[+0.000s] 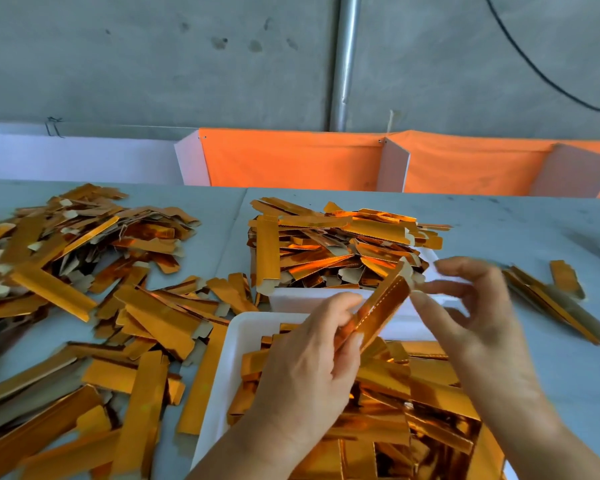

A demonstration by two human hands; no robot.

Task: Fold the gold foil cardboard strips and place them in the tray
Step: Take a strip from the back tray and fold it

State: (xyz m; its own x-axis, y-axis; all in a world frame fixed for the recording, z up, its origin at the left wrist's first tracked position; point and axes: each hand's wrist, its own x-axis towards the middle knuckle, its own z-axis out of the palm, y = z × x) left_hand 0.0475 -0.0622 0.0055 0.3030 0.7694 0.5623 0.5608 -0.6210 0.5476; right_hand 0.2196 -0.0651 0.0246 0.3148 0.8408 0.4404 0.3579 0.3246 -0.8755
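You are in the folding step: one gold foil cardboard strip with a stitched-looking score line (378, 315) is up in the air between both hands, above the near white foam tray (222, 368), and it is not yet in either tray. Your left hand (312, 362) grips the lower end of the strip, fingers curled round it and thumb laid against its foil face. Your right hand (471, 306) sits at 3 o'clock from the strip's upper end with fingers spread and loosely bent; its forefinger and thumb tips appear to be at the strip's pale end tab, but motion blur makes contact there uncertain. The next move likely calls for closing the right fingertips on the upper end, pressing the sides over along the score line, then lowering the folded piece into the near tray, which already holds a layer of strips. A second white foam tray (433, 258), at 12 o'clock from the first, is heaped above its rim. The loose supply pile of flat gold strips (84, 271) lies at 9 o'clock on the pale grey table (534, 230), and a small cluster of strips (551, 299) lies at 3 o'clock.
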